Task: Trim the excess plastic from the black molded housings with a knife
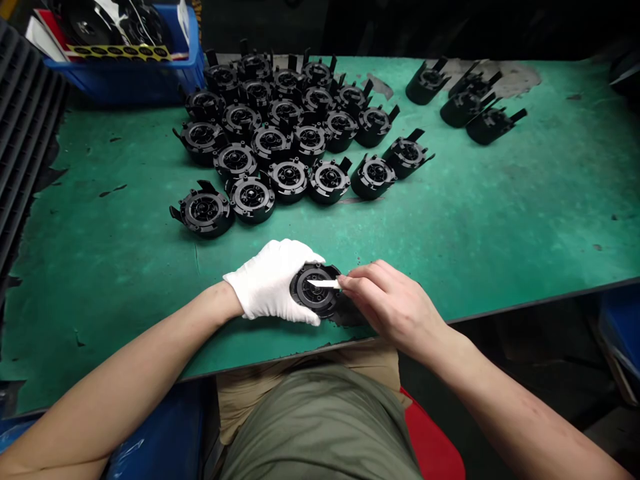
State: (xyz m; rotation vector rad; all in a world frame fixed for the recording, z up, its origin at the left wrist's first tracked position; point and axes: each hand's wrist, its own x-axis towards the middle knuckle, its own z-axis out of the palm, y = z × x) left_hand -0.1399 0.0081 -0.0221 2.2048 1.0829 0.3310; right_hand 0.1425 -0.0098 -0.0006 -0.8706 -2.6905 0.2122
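My left hand (280, 283), in a white glove, is wrapped round a round black plastic housing (310, 303) near the front edge of the table. My bare right hand (387, 297) comes in from the other side, its fingers closed on a knife (324, 284) with a pale, pointed blade. The blade lies over the housing's top face, pointing left; whether it touches cannot be made out. The right fingers hide most of the knife's handle. Similar black housings (253, 197) stand in a close group beyond my hands, many with upright tabs.
The green table top (125, 267) has worn patches. Several more black housings (463, 107) stand at the back right. A blue bin (125, 80) with black parts is at the back left, beside stacked grey trays (25, 120). A red seat (430, 440) shows below the table's edge.
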